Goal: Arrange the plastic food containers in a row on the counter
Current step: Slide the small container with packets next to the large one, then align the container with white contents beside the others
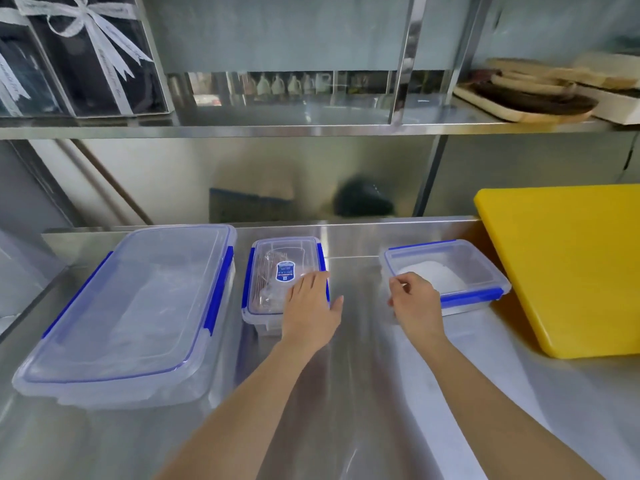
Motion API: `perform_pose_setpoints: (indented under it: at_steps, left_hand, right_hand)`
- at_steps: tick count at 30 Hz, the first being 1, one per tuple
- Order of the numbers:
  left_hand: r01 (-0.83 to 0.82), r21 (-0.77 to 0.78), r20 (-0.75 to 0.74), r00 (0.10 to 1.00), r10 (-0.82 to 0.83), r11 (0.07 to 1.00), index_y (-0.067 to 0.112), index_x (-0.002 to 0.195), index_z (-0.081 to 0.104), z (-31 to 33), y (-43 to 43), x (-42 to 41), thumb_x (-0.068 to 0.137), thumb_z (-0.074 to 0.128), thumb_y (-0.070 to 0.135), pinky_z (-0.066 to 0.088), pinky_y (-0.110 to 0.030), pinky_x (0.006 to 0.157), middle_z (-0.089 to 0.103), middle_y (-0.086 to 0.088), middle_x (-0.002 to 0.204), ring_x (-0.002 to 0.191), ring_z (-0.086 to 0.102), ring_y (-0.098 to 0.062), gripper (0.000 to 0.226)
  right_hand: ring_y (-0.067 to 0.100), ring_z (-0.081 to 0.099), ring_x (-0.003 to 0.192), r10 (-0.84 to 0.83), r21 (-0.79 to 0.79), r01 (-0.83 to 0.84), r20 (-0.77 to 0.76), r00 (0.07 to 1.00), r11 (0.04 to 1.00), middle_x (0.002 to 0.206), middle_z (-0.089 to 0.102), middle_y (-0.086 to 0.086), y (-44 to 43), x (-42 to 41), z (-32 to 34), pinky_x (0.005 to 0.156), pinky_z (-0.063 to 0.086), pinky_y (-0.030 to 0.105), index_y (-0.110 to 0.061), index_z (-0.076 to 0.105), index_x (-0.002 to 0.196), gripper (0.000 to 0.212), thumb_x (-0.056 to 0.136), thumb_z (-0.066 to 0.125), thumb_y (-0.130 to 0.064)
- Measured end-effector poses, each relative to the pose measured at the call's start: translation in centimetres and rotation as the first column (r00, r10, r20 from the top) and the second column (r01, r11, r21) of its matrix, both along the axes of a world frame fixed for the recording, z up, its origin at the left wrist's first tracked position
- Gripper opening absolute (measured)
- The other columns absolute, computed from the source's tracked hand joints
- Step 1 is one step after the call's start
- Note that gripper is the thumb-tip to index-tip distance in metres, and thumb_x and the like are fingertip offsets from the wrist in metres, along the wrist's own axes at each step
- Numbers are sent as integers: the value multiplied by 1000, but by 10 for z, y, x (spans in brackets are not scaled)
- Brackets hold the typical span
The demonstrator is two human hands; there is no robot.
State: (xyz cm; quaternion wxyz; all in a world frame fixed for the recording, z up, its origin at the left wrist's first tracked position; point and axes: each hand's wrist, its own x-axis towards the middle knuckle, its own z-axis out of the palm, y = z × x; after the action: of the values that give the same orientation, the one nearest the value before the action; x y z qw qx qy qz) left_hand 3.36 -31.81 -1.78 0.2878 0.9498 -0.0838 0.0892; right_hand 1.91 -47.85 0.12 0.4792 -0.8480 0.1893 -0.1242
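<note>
Our left hand (311, 306) lies flat, grip spread, on the near right corner of the middle container (284, 282). Our right hand (415, 306) has its grip curled at the near left corner of the right container (446, 275); pinching or not, we cannot tell. Large container (131, 306) sits left. All three stand on the steel worktop (346, 393), yellow board (568, 268) at right, shelf (311, 126) above.

A commercial kitchen is indicated. A brushed stainless-steel counter (346, 393) with a steel backsplash is seen beneath a stainless-steel wall shelf (277, 128). A thick yellow plastic cutting board (568, 268) is propped at the right, and round wooden serving boards (530, 98) are stacked on the shelf.
</note>
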Motion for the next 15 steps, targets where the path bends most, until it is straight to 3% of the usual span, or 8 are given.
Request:
perform_pose_setpoints:
  at_steps: [4,8,10,12,15]
  left_hand:
    - [31,-129,-100,994,-44,991,12,132,39,0,-44,13,89,51,33,33,-41,105,48,-9,136,125,42,-28,50]
    - [22,-217,-196,978,-66,976,14,137,33,-1,-85,35,88,54,35,35,-40,105,40,-10,145,131,39,-28,58]
    - [12,-265,-235,969,-76,964,15,137,32,0,-102,49,87,55,36,37,-39,103,40,-9,145,129,42,-28,59]
    - [23,-251,-244,966,-86,968,13,138,31,1,-119,64,87,55,35,37,-39,103,38,-10,145,129,41,-29,60]
    - [27,-176,-244,967,-71,984,14,141,27,0,-138,83,89,52,35,33,-41,107,32,-10,150,134,35,-30,61]
  right_hand:
    - [28,61,85,-193,-19,193,5,981,981,100,69,17,-40,-6,-5,82,51,39,-8,59,106,24,92,47,-24]
    - [38,63,95,-280,109,295,-136,950,949,115,62,20,-76,-7,-14,83,55,50,-14,35,130,48,90,50,-36]
    - [37,66,87,-262,203,297,-184,947,933,113,62,17,-90,-7,-19,66,59,45,-18,29,130,53,88,52,-42]
    - [27,66,73,-236,321,306,-241,941,896,111,61,11,-102,-4,-22,41,52,29,-22,28,130,56,86,55,-45]
    - [23,64,69,-193,419,311,-300,934,853,112,58,8,-113,4,-29,33,48,24,-24,28,131,61,83,57,-48]
